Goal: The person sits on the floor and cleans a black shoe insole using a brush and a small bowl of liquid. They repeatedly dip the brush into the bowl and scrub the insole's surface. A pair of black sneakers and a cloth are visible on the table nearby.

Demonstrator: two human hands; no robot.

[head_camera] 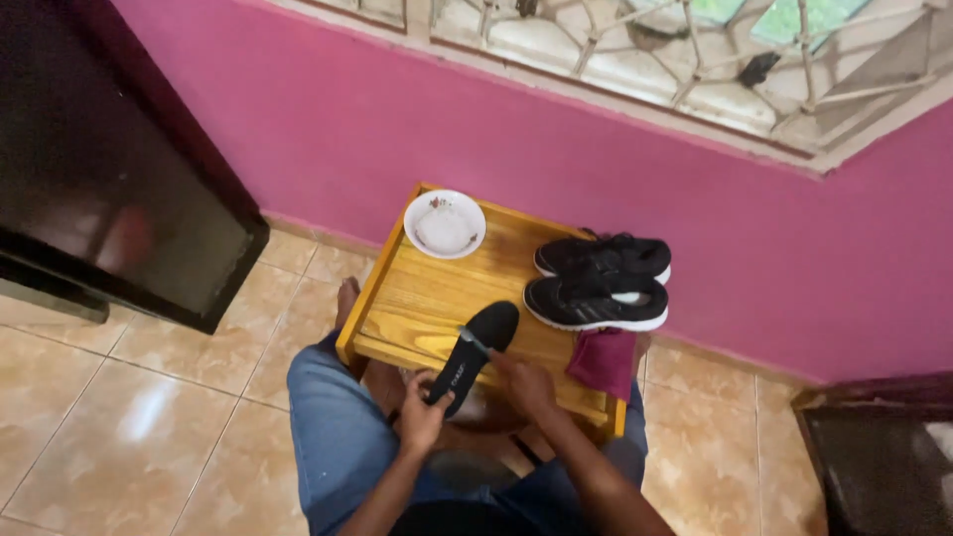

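Note:
A black shoe insole point(476, 349) lies slanted over the near edge of a small wooden table point(427, 298). My left hand point(422, 409) grips its lower end from below. My right hand point(521, 380) touches the insole's middle edge with fingers bent. A pair of black sneakers with white soles point(601, 283) stands on the table's right side. A maroon cloth point(604, 359) lies at the table's near right corner, beside my right hand. A white bowl point(445, 223) sits at the far left corner.
A pink wall point(496, 149) with a latticed window point(685, 50) runs behind the table. A dark cabinet point(109, 169) stands at the left, another dark piece of furniture point(884, 447) at the right. My knees in blue jeans point(333, 417) are under the table, on a tiled floor point(119, 417).

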